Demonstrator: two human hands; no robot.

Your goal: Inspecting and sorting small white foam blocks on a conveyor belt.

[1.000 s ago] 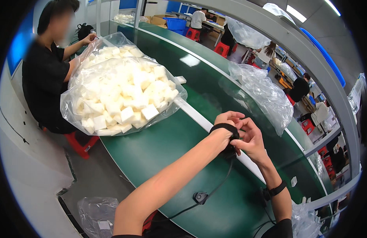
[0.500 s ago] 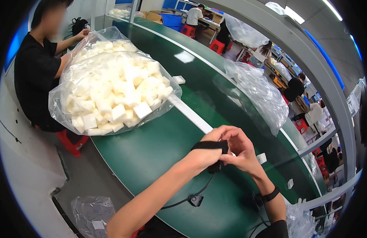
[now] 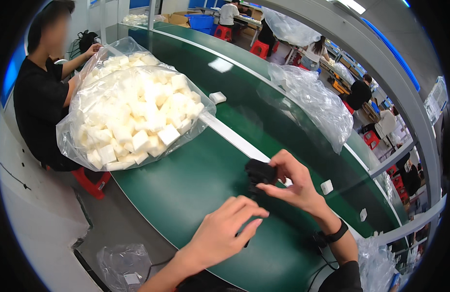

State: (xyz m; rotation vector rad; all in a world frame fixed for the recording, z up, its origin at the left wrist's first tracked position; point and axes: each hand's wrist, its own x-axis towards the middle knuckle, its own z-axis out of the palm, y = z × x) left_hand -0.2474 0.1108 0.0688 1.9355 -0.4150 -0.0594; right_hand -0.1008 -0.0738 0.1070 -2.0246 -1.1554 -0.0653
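Note:
My right hand (image 3: 294, 182) pinches a bundled black strap (image 3: 260, 171), seemingly with a small black device on it, above the green table. The bundle is smeared by motion, so its details do not show. Lower left of it, my left hand (image 3: 222, 228) is apart from the strap, its fingers spread and nothing held. A black band (image 3: 338, 230) circles my right wrist, with a dark device and cable (image 3: 320, 238) close by. Beyond my hands, a large clear plastic bag of white foam-like blocks (image 3: 137, 114) lies on the table.
A white strip (image 3: 229, 134) divides the curved green surface (image 3: 186, 194). Loose white blocks (image 3: 217, 98) lie past it. Clear plastic (image 3: 315, 100) drapes the far side under a grey metal frame (image 3: 424, 160). A person in black (image 3: 42, 107) stays beside the bag.
The black strap has come off my left hand and is now in my right. My left hand has drawn back toward the lower left, and its fingers have spread.

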